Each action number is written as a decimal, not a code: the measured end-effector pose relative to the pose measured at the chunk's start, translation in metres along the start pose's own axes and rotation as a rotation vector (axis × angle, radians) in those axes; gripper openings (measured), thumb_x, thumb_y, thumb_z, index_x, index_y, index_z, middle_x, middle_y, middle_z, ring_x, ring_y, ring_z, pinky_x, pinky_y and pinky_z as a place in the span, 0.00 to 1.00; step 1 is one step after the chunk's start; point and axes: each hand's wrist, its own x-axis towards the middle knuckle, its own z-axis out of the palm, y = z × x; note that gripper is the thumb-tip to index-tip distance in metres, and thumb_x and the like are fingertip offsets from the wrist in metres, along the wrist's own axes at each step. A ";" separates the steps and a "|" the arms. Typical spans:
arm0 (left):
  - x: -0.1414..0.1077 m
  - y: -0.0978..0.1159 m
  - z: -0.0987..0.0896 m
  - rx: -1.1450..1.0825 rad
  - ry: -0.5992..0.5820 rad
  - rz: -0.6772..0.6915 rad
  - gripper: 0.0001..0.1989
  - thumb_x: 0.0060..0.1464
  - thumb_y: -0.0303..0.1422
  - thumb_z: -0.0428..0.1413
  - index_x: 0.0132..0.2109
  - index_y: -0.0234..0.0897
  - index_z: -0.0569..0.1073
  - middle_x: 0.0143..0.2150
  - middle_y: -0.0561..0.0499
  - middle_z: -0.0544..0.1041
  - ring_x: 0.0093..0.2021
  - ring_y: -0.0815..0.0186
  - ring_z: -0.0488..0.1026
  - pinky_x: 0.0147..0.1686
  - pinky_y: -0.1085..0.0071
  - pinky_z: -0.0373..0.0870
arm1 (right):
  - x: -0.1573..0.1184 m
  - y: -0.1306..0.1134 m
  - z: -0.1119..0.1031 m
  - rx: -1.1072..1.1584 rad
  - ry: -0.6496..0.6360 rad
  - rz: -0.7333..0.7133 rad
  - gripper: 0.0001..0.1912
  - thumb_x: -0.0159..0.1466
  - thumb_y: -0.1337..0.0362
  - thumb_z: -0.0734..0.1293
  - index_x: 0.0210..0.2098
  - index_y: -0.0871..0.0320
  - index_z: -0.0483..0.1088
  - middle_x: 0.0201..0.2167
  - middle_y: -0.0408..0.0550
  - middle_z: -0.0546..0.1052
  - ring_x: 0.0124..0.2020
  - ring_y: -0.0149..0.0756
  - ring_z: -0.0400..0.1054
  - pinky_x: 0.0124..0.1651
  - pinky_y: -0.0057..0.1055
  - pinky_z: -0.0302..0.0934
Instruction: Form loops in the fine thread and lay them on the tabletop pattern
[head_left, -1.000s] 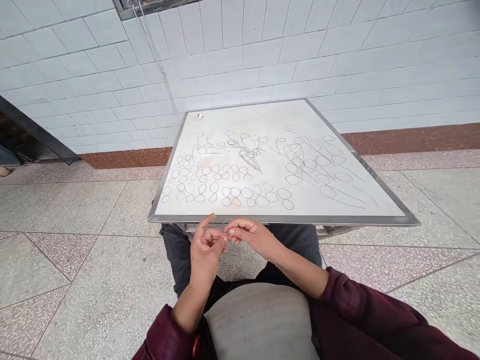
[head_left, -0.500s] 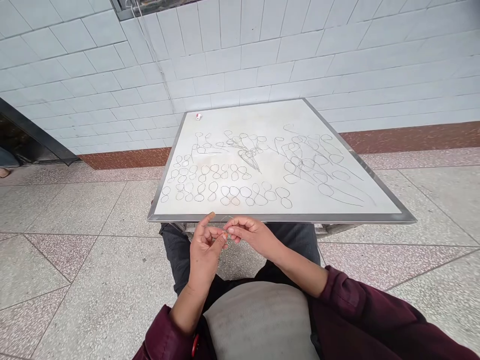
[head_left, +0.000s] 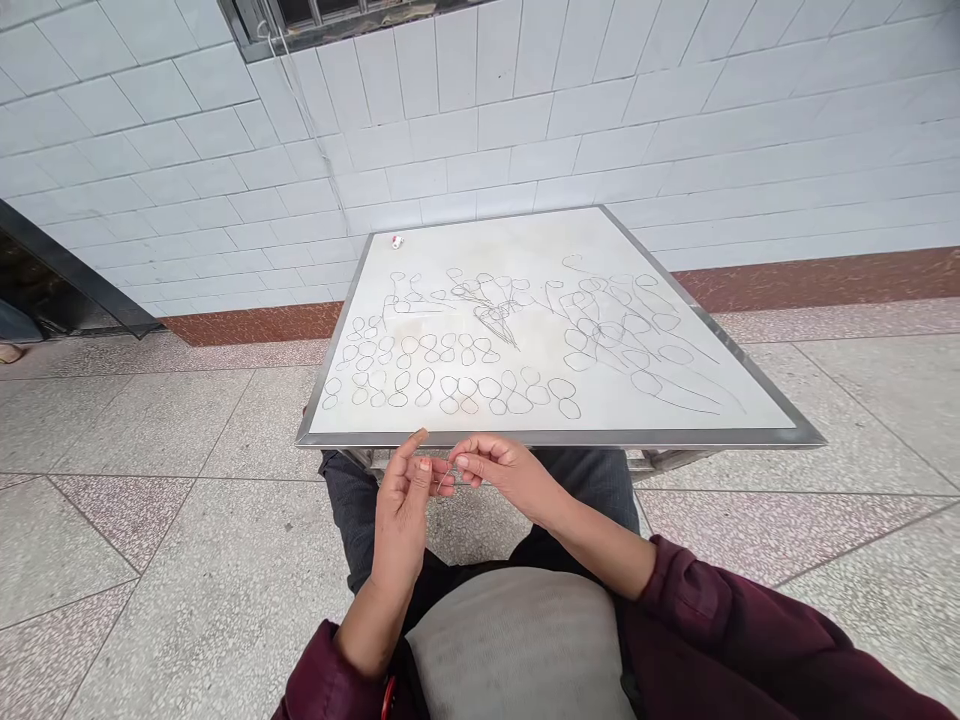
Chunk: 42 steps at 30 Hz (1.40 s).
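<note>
In front of the table's near edge, my right hand (head_left: 501,468) pinches a thin wire (head_left: 444,478) between thumb and fingertips. The wire slants down to the left, and its far shape is too fine to make out. Just left of it is my left hand (head_left: 405,495), palm turned inward, thumb and index finger raised and apart. Its other fingers lie behind the wire; whether they touch it I cannot tell. On the table lie several thin wire pieces bent into double loops (head_left: 460,395). Farther right are looped wires with long straight tails (head_left: 675,395).
The white tabletop (head_left: 480,230) has a grey metal rim (head_left: 555,438) and stands against a tiled wall (head_left: 450,130). A small white and red item (head_left: 397,242) sits at its far left corner. A tangled wire bunch (head_left: 495,315) lies mid-table.
My left thumb has lifted from its pinch, and the left fingers have spread slightly away from the right hand. My right hand keeps its pinch on the wire. The view has tilted slightly.
</note>
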 end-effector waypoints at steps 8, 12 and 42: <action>0.000 0.000 -0.003 0.028 -0.041 0.055 0.23 0.55 0.34 0.58 0.57 0.42 0.66 0.38 0.51 0.76 0.38 0.67 0.72 0.44 0.68 0.67 | 0.003 0.004 -0.001 0.002 0.036 0.014 0.11 0.60 0.56 0.68 0.36 0.56 0.74 0.31 0.43 0.74 0.27 0.28 0.64 0.33 0.28 0.61; 0.002 -0.002 -0.004 0.089 -0.028 0.045 0.23 0.55 0.34 0.58 0.57 0.43 0.66 0.38 0.51 0.76 0.37 0.68 0.71 0.43 0.69 0.66 | 0.006 0.008 -0.001 -0.011 0.037 0.029 0.10 0.59 0.56 0.68 0.36 0.56 0.74 0.27 0.41 0.73 0.26 0.28 0.64 0.32 0.28 0.61; 0.014 -0.012 -0.003 0.182 -0.011 0.046 0.26 0.53 0.33 0.60 0.58 0.41 0.65 0.30 0.55 0.73 0.33 0.68 0.71 0.38 0.70 0.66 | 0.019 0.021 -0.008 -0.011 -0.053 -0.008 0.12 0.59 0.58 0.69 0.40 0.56 0.73 0.30 0.41 0.75 0.26 0.27 0.66 0.32 0.27 0.64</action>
